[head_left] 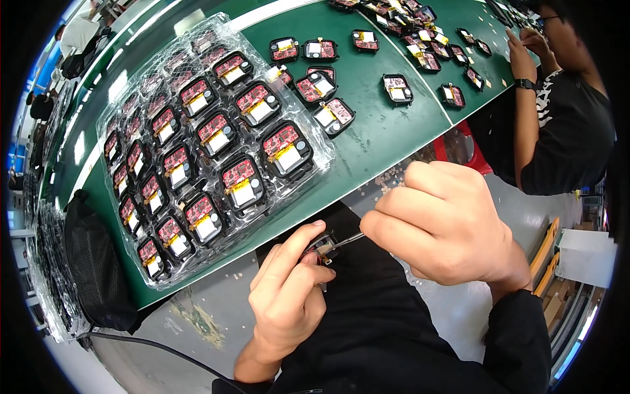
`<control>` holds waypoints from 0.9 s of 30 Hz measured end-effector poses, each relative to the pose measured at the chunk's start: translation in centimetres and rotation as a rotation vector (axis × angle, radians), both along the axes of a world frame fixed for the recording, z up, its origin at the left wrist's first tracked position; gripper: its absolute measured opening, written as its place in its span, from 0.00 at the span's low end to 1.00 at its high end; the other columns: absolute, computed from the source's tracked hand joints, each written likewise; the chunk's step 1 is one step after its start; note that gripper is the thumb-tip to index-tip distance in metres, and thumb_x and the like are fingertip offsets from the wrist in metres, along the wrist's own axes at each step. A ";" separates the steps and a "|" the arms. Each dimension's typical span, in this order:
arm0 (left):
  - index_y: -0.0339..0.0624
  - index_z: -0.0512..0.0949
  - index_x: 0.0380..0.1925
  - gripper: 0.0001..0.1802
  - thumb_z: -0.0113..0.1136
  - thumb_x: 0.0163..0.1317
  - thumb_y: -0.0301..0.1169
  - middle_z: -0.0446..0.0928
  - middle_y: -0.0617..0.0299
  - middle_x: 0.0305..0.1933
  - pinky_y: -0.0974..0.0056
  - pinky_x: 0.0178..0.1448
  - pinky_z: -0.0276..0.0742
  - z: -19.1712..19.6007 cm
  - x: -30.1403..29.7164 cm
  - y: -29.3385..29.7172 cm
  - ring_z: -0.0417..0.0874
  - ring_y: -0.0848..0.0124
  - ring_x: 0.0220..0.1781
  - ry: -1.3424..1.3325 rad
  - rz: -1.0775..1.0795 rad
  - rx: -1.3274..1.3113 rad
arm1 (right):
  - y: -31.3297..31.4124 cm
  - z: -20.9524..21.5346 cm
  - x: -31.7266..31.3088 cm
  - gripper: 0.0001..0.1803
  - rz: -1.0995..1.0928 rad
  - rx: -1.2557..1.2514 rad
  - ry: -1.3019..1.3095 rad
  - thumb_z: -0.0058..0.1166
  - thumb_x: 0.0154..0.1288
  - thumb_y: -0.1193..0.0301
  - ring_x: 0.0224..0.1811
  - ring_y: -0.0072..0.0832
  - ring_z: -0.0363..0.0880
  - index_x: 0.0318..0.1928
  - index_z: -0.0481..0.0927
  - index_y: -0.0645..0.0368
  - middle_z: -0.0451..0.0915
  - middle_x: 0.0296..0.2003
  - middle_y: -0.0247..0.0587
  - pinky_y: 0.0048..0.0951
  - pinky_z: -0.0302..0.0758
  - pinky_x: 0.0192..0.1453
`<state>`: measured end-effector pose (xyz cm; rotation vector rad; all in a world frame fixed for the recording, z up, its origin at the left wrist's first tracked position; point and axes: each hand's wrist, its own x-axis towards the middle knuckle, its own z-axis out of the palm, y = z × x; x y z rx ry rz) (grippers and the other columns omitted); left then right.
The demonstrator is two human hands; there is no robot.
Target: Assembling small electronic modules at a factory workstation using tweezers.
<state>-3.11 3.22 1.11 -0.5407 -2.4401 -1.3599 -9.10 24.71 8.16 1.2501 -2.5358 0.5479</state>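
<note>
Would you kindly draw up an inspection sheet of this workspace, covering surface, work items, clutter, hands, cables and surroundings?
Surface: green table, bearing a clear plastic tray at left.
Work items: small unit, partly hidden by the left hand; thin metal tool; black-cased units with red boards sit in the tray.
Clutter: loose units lie beyond the tray, some heaped at the top; small pale pieces on the floor.
Hands: left holds the small unit; right hand pinches the tool, its tip at the unit.
Cables: one black cable, lower left; its ends cannot be told.
Surroundings: co-worker at upper right; black bag-like thing at left.
</note>
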 end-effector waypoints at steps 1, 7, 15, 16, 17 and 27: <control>0.36 0.79 0.22 0.11 0.62 0.52 0.08 0.84 0.44 0.51 0.61 0.37 0.81 0.1 -0.1 0.0 0.85 0.58 0.35 -0.001 0.005 0.015 | 0.1 0.3 0.3 0.15 0.003 0.024 0.021 0.61 0.38 0.71 0.22 0.25 0.67 0.33 0.84 0.58 0.78 0.29 0.30 0.28 0.64 0.23; 0.35 0.78 0.22 0.11 0.59 0.56 0.08 0.84 0.42 0.51 0.63 0.42 0.82 0.4 -0.2 -0.3 0.88 0.58 0.40 -0.008 0.027 0.025 | -0.6 0.3 0.8 0.16 -0.039 0.069 0.155 0.62 0.38 0.71 0.22 0.23 0.67 0.33 0.85 0.58 0.79 0.29 0.29 0.26 0.62 0.22; 0.35 0.78 0.23 0.12 0.56 0.60 0.08 0.84 0.40 0.52 0.66 0.45 0.82 0.1 -0.2 -0.2 0.88 0.62 0.41 -0.034 0.008 0.056 | 0.0 0.0 0.4 0.14 -0.004 0.030 0.095 0.62 0.39 0.69 0.22 0.24 0.66 0.32 0.84 0.57 0.79 0.28 0.29 0.26 0.61 0.23; 0.35 0.78 0.22 0.13 0.56 0.60 0.08 0.84 0.40 0.52 0.66 0.45 0.82 0.0 -0.1 -0.2 0.88 0.62 0.41 -0.045 0.009 0.063 | 0.1 0.0 0.4 0.14 0.000 0.017 0.082 0.62 0.39 0.69 0.22 0.24 0.66 0.32 0.84 0.57 0.79 0.28 0.29 0.27 0.60 0.23; 0.35 0.78 0.22 0.13 0.55 0.60 0.08 0.84 0.40 0.52 0.66 0.45 0.81 -0.1 -0.1 -0.3 0.88 0.62 0.40 -0.054 0.011 0.071 | 0.1 0.2 0.5 0.14 -0.001 0.019 0.083 0.62 0.39 0.69 0.22 0.24 0.66 0.32 0.84 0.57 0.79 0.28 0.29 0.27 0.60 0.23; 0.34 0.78 0.42 0.10 0.50 0.69 0.11 0.82 0.42 0.56 0.70 0.47 0.79 -0.4 0.6 -1.6 0.84 0.75 0.41 -0.464 -0.053 0.660 | 1.7 2.4 2.0 0.10 -0.297 0.275 -0.180 0.65 0.55 0.71 0.28 0.33 0.73 0.32 0.75 0.55 0.76 0.24 0.34 0.34 0.65 0.38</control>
